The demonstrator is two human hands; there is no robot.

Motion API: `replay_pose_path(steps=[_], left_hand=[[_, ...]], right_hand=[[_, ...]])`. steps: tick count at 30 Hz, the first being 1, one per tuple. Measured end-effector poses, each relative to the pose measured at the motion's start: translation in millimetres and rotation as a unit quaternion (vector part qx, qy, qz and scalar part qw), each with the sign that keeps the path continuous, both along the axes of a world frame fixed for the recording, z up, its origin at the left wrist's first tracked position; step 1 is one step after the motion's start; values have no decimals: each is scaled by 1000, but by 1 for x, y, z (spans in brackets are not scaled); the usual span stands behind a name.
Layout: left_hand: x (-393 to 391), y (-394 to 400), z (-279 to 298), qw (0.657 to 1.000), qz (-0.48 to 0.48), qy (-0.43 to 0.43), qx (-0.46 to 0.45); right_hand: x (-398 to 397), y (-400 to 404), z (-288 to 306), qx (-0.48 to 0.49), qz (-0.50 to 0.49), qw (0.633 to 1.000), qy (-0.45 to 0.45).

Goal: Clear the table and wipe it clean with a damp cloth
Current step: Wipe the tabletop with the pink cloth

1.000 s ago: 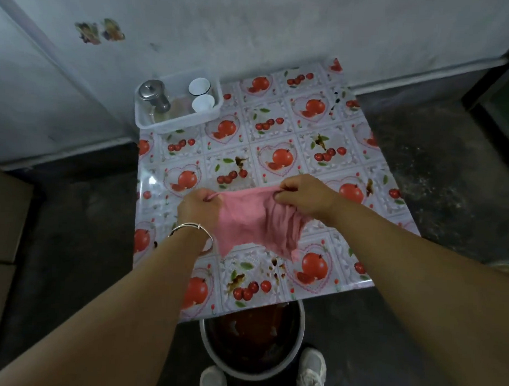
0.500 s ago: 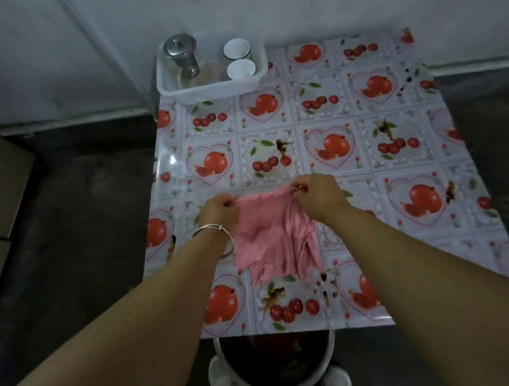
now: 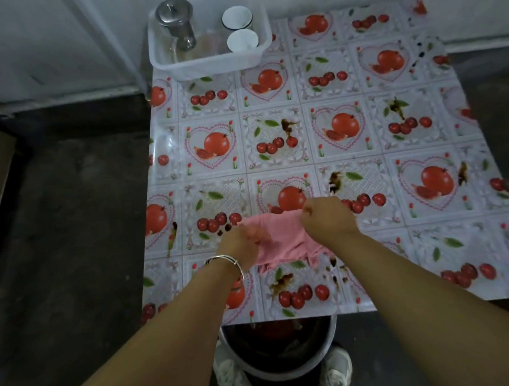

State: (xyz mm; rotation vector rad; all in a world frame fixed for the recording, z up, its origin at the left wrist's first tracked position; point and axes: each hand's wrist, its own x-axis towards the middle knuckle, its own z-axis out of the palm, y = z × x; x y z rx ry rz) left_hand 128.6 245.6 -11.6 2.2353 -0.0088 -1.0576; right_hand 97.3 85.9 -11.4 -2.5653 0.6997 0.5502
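Note:
A pink cloth (image 3: pixel 286 240) hangs just above the near part of the table (image 3: pixel 349 155), which wears a glossy fruit-print cover with brown stains. My left hand (image 3: pixel 243 244), with a silver bangle on the wrist, grips the cloth's left edge. My right hand (image 3: pixel 327 218) pinches its upper right edge. The cloth sags between the two hands and its lower hem touches the cover.
A white plastic tub (image 3: pixel 206 64) at the far left corner holds a glass jar with a metal lid (image 3: pixel 175 19) and two white cups (image 3: pixel 239 27). A bucket (image 3: pixel 276 349) stands on the dark floor under the near edge, between my shoes. A pale wall runs behind.
The camera has tilted down and closer. Both hands have drawn nearer together, gathering the cloth into a shorter, more bunched shape.

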Motion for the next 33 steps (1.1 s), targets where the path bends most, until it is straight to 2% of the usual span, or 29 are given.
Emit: replay_pose_path(steps=[2,4,9,11,15,19,21,26,33], left_hand=[[0,1,-6,1000,-24,-12,9],[-4,2,-5,997,-34,-39,55],[-14,15,-2,984,68,-166,-3],[-13,22,-10,973,60,-223,-23],[-5,32,-21,962,52,-267,1],[8,50,-38,932,71,-354,33],[15,63,-46,927,75,-365,47],[32,90,-57,915,86,-388,70],[38,124,-73,913,128,-385,42]], right_hand=[[-2,15,0,-79,-30,996,4],[-6,35,-1,-118,-54,991,37],[-8,83,-25,-51,-119,989,75],[-5,94,-35,-31,-149,986,63],[3,107,-52,-45,-179,982,41],[15,115,-66,-72,-200,977,26],[19,117,-71,-85,-207,974,19],[41,114,-79,-107,-145,983,-32],[69,118,-85,-133,-83,986,-59]])
